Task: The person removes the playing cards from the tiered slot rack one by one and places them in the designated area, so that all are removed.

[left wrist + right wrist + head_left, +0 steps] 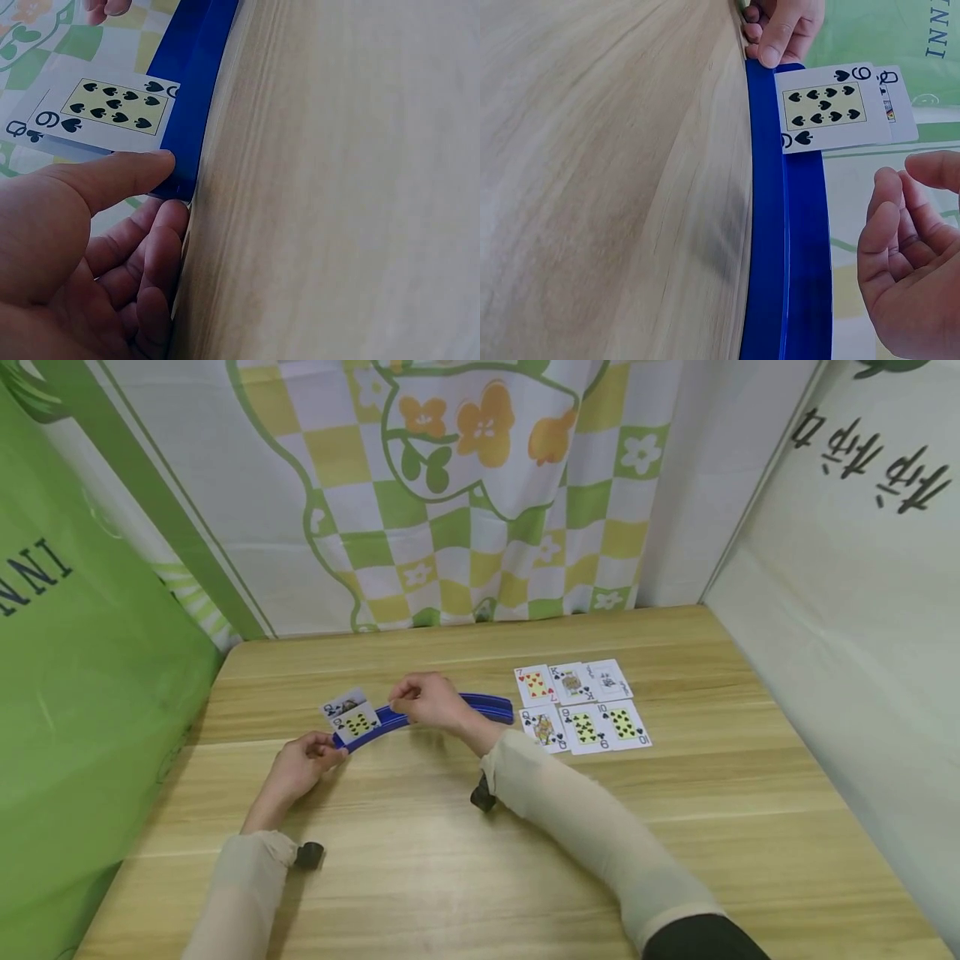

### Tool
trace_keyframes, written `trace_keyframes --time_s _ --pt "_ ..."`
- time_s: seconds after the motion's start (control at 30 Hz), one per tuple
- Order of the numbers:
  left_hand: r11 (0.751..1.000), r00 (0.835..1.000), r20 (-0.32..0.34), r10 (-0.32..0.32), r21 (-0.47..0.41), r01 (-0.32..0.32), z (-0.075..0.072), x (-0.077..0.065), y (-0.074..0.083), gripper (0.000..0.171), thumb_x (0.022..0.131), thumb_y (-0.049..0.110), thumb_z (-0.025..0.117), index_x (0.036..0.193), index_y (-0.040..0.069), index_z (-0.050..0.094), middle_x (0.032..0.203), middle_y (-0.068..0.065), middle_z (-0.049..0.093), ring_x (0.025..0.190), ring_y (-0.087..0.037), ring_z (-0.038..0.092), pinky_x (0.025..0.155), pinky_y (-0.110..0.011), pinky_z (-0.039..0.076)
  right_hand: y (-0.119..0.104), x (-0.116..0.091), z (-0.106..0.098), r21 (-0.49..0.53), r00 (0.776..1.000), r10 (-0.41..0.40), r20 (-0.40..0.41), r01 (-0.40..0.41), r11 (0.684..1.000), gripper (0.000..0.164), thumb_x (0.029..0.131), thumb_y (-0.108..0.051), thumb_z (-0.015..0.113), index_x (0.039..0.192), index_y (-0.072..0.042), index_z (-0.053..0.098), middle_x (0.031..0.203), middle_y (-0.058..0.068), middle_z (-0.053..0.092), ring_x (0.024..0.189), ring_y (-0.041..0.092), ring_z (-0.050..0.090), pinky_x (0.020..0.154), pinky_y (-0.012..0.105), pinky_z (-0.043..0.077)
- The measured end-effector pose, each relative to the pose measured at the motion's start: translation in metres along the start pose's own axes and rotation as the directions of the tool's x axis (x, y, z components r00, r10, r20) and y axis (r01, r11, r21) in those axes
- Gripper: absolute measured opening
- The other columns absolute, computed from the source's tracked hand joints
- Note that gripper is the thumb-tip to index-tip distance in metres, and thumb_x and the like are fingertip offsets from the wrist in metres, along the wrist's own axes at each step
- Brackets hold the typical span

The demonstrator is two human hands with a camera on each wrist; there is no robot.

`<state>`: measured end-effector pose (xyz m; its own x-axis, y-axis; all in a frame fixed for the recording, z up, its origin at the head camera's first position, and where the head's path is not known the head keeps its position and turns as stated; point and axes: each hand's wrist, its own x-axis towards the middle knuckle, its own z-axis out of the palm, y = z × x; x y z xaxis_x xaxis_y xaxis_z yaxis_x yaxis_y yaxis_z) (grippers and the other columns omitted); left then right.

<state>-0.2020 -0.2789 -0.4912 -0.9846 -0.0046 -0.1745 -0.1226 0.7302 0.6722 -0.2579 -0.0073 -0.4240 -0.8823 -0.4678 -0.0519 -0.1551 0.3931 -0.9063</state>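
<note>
A curved blue card holder (491,708) lies on the wooden table, with grooves along its length. At its left end my left hand (300,767) grips it, thumb (154,169) on top and fingers at the end below. A nine of spades (825,109) stands in the holder near that end. Behind the nine, a queen (901,105) is partly covered by it. Over the holder's middle, my right hand (431,702) hovers with loosely bent fingers and nothing between them. Its thumb stands apart from the fingertips in the right wrist view.
To the right of the holder, several face-up cards lie in two rows, among them a seven of hearts (535,686), a king (572,683), a joker (607,680) and a ten (624,725). A patterned curtain (465,543) hangs behind the table.
</note>
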Motion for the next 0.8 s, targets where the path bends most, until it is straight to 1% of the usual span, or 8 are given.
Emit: trace_keyframes --time_s 0.1,0.23,0.3,0.37,0.53,0.7,0.8 --pt "1.000 1.000 -0.005 0.001 -0.002 -0.001 0.001 -0.001 0.000 0.040 0.094 0.033 0.070 0.118 0.003 0.063 0.101 -0.013 0.068 0.085 -0.018 0.058 0.068 -0.026 0.047 -0.002 0.001 0.002 -0.006 1.000 0.007 0.000 -0.007 1.000 0.014 0.097 -0.021 0.064 0.106 -0.012 0.071 0.095 0.003 0.071 0.081 0.026 0.070 0.071 0.035 0.058" --pt "1.000 1.000 -0.007 0.002 -0.006 -0.002 0.001 0.000 0.000 0.039 0.093 0.034 0.070 0.117 0.003 0.063 0.101 -0.012 0.068 0.085 -0.018 0.058 0.068 -0.025 0.047 -0.003 0.004 0.006 -0.002 1.000 0.007 0.000 -0.007 1.000 0.017 0.097 -0.021 0.065 0.108 -0.010 0.071 0.095 0.003 0.071 0.078 0.023 0.069 0.065 0.028 0.056" --pt "1.000 1.000 -0.004 -0.001 -0.009 0.001 0.001 -0.001 0.000 0.040 0.094 0.035 0.070 0.117 0.003 0.063 0.102 -0.012 0.068 0.085 -0.018 0.058 0.068 -0.025 0.047 -0.003 0.005 0.007 0.003 1.000 0.003 0.003 -0.003 1.000 0.017 0.097 -0.020 0.065 0.108 -0.009 0.071 0.095 0.003 0.071 0.076 0.022 0.069 0.064 0.026 0.056" --pt "1.000 1.000 0.000 -0.008 -0.013 0.008 0.000 -0.001 0.000 0.040 0.094 0.035 0.070 0.118 0.004 0.063 0.102 -0.012 0.068 0.085 -0.018 0.058 0.067 -0.025 0.047 -0.003 0.006 0.009 0.004 1.000 -0.005 0.007 0.005 1.000 0.018 0.096 -0.020 0.065 0.109 -0.008 0.071 0.094 0.004 0.071 0.075 0.021 0.068 0.064 0.026 0.056" --pt "1.000 1.000 -0.001 -0.008 -0.021 0.008 0.000 -0.001 0.002 0.039 0.094 0.033 0.070 0.118 0.003 0.063 0.102 -0.012 0.067 0.085 -0.018 0.057 0.067 -0.025 0.047 -0.003 0.008 0.012 -0.003 1.000 -0.007 0.004 0.007 1.000 0.016 0.097 -0.020 0.064 0.108 -0.010 0.071 0.094 0.003 0.070 0.071 0.014 0.065 0.063 0.025 0.055" --pt "1.000 1.000 -0.007 0.004 -0.008 -0.004 0.001 -0.001 0.002 0.039 0.094 0.034 0.070 0.116 0.003 0.063 0.101 -0.012 0.068 0.084 -0.016 0.057 0.067 -0.025 0.047 -0.005 0.011 0.016 -0.015 1.000 -0.014 -0.002 0.014 1.000 0.017 0.096 -0.020 0.065 0.108 -0.010 0.072 0.093 0.001 0.070 0.069 0.013 0.065 0.062 0.024 0.054" --pt "1.000 1.000 -0.011 0.003 -0.002 -0.003 0.000 -0.001 0.002 0.039 0.094 0.035 0.070 0.116 0.004 0.064 0.101 -0.012 0.068 0.083 -0.015 0.057 0.067 -0.025 0.047 -0.006 0.013 0.018 -0.024 1.000 -0.023 -0.002 0.023 0.999 0.015 0.095 -0.021 0.067 0.106 -0.012 0.072 0.092 0.001 0.070 0.068 0.014 0.065 0.061 0.024 0.054"
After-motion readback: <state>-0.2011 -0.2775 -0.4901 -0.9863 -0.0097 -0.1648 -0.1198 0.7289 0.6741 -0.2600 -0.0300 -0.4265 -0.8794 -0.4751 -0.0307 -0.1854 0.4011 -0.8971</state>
